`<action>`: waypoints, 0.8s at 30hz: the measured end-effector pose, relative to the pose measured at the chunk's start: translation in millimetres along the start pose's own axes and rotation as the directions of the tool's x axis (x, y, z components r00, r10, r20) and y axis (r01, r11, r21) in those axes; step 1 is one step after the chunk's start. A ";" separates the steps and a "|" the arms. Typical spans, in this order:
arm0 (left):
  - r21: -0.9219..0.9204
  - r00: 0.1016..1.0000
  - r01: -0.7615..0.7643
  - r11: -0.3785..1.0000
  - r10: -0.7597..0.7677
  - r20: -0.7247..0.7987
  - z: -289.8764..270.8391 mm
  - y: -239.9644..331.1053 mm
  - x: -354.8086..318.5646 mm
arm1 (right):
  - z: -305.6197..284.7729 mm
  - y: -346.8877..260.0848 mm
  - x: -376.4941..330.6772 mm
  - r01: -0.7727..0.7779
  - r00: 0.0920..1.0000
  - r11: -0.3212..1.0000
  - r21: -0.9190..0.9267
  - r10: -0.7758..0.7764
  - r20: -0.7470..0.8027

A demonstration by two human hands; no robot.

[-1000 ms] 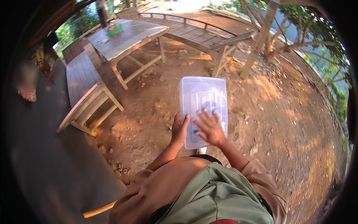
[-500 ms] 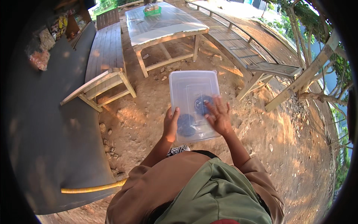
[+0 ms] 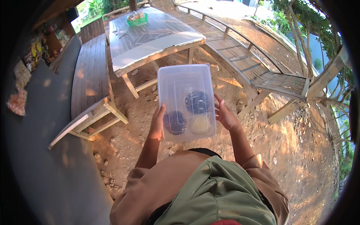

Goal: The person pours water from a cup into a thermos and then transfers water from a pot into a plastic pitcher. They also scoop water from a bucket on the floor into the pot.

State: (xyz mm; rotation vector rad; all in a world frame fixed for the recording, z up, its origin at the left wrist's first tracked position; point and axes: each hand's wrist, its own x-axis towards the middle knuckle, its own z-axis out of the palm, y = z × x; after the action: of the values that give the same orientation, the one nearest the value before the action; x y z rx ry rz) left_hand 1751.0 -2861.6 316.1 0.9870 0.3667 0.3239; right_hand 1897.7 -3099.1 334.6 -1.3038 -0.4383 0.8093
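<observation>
Clear plastic, rectangular with rounded corners, the lidded box point(image 3: 186, 102) is held out in front of the person's chest, above bare sandy ground point(image 3: 300, 150) strewn with small stones. Through its cloudy lid show three round, fuzzy bundles: two dark blue ones point(image 3: 197, 101) and a pale yellowish one point(image 3: 201, 124). Left hand point(image 3: 157, 123) clamps the box's near left edge, thumb on the lid and fingers hidden beneath. Right hand point(image 3: 225, 114) presses against the right edge with fingers spread along the side, so the box is gripped between both palms.

Beyond the box's far edge stands a wooden table point(image 3: 150, 37) with a smooth, pale sheet over its top and a small green basket point(image 3: 137, 18) at its far end. Slatted wooden benches run along both sides, the left bench point(image 3: 88, 78) close to a grey concrete floor point(image 3: 41, 150), the right bench point(image 3: 255, 63) curving away. Open dirt lies wide to the right of the hands
</observation>
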 end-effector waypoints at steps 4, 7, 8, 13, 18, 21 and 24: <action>0.028 0.997 0.069 0.997 -0.070 0.037 0.2 28.1 68.7 | -13.2 -26.2 77.2 -0.097 0.988 0.995 -0.022 0.099 0.116; 0.021 0.974 0.219 0.976 -0.217 -0.057 -17.3 47.5 121.3 | -19.7 -32.4 142.3 -0.165 0.963 0.986 0.000 0.161 0.218; 0.038 0.971 0.227 0.973 -0.223 -0.084 -22.5 53.8 138.9 | -21.1 -35.1 166.2 -0.173 0.952 0.985 -0.018 0.172 0.253; 0.068 0.969 0.203 0.977 -0.191 -0.155 -51.3 77.1 230.1 | -20.7 -48.5 293.9 -0.173 0.920 0.985 -0.028 0.171 0.353; -0.052 0.920 -0.069 0.996 0.044 -0.389 -102.2 85.2 299.2 | -11.7 -38.6 432.8 -0.288 0.893 0.953 0.094 0.231 0.387; 0.027 0.754 -0.112 0.993 0.102 -0.649 -122.6 93.1 308.2 | -0.7 -37.5 498.7 -0.318 0.914 0.933 0.168 0.255 0.314; 0.000 0.617 -0.096 0.995 0.060 -0.785 -162.2 77.7 306.8 | 13.6 -37.2 560.9 -0.292 0.935 0.937 0.192 0.238 0.262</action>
State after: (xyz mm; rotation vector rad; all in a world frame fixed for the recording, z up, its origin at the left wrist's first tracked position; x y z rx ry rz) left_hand 1945.4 -2570.2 254.5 0.7682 1.1259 0.8559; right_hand 2268.1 -2678.4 289.2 -1.0677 -0.3453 1.2167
